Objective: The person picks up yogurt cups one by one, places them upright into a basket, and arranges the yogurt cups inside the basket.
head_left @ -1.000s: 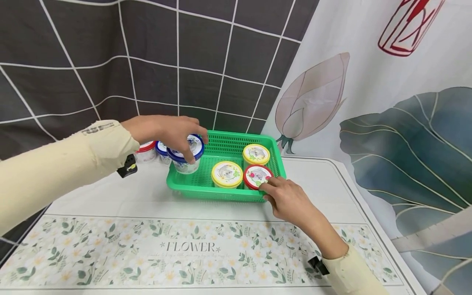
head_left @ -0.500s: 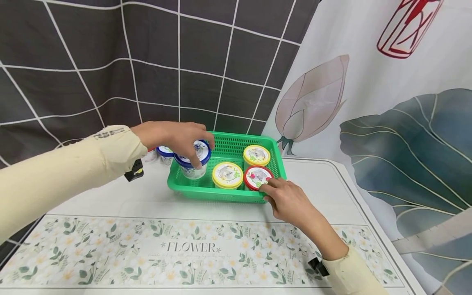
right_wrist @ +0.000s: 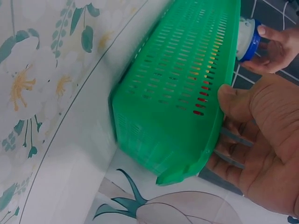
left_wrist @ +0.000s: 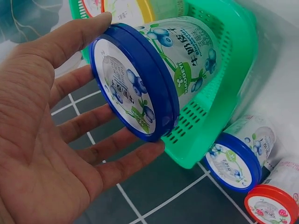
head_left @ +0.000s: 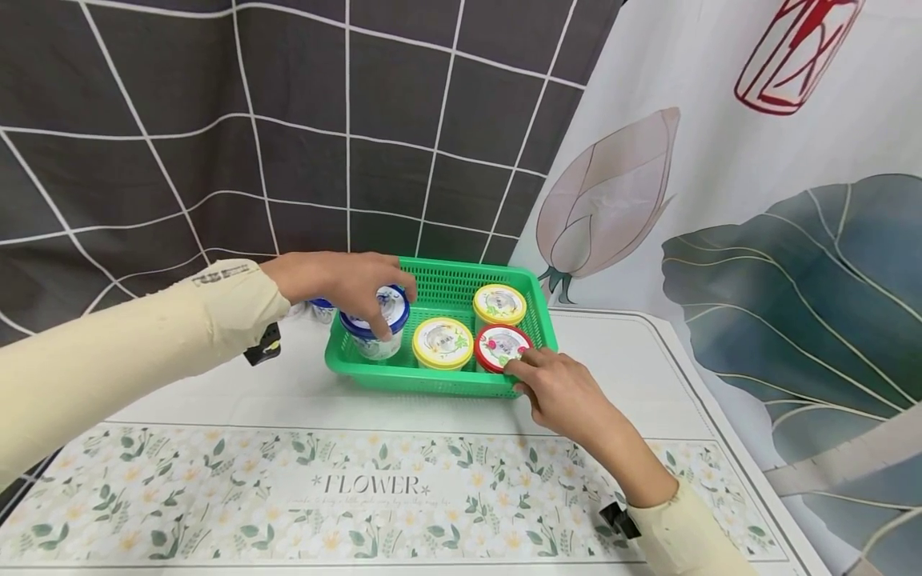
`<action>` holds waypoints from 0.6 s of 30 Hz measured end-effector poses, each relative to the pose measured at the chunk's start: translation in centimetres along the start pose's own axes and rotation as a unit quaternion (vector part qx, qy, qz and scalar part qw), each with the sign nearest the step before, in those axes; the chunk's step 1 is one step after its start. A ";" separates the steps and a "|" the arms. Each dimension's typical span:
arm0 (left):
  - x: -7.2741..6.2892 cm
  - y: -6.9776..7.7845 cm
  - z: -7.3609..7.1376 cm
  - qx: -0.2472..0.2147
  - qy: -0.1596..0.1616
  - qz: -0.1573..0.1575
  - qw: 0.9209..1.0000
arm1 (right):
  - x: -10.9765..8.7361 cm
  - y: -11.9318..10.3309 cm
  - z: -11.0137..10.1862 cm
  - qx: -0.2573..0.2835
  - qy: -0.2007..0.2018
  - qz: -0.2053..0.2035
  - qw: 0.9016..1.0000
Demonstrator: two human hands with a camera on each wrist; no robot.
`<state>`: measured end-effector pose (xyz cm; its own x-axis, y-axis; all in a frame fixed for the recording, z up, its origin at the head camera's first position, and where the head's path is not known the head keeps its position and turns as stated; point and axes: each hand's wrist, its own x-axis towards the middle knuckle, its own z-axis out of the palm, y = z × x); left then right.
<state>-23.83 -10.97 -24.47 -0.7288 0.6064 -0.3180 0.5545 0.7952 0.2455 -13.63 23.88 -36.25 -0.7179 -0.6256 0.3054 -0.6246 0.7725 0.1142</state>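
Observation:
My left hand (head_left: 353,284) holds a blue-lidded tub (head_left: 376,344) by its lid, thumb on one side and fingers on the other. In the left wrist view the blueberry pictures on this tub (left_wrist: 182,60) show plainly. It is in the left end of the green basket (head_left: 432,382); whether its base touches the floor of the basket is hidden. At the front right corner my right hand (head_left: 558,392) grips the basket's rim, its thumb (right_wrist: 229,95) on the outer side. Beside that hand, inside, sits a red-lidded tub (head_left: 502,346).
Two yellow-lidded tubs, one at the front (head_left: 442,342) and one at the back (head_left: 500,304), share the basket. Left of it, on the white table (head_left: 238,400), stand another blue-lidded tub (left_wrist: 233,163) and a red-lidded one (left_wrist: 271,205). A dark gridded curtain (head_left: 288,96) hangs behind.
My left hand has brought the blue-lidded tub slightly right and lower into the left end of the basket. The right hand stays on the rim.

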 end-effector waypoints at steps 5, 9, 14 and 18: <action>0.5 -0.4 0.6 -0.001 0.000 0.007 1.000 | 0.1 0.0 -0.1 0.003 -0.005 0.003 1.000; 0.8 -0.7 1.1 0.006 0.001 0.013 1.000 | 0.1 0.1 -0.2 0.008 -0.004 0.003 1.000; 1.3 -0.9 1.9 0.002 -0.003 0.008 1.000 | 0.2 0.2 -0.3 0.017 -0.005 0.006 1.000; 1.5 -1.2 2.6 -0.003 -0.006 0.004 1.000 | 0.1 0.1 -0.2 0.019 -0.007 0.009 1.000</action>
<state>-24.53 -10.98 -27.62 -0.7193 0.6127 -0.3273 0.5579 0.7903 0.2534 -13.76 23.93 -35.99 -0.7327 -0.6137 0.2940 -0.6230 0.7788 0.0731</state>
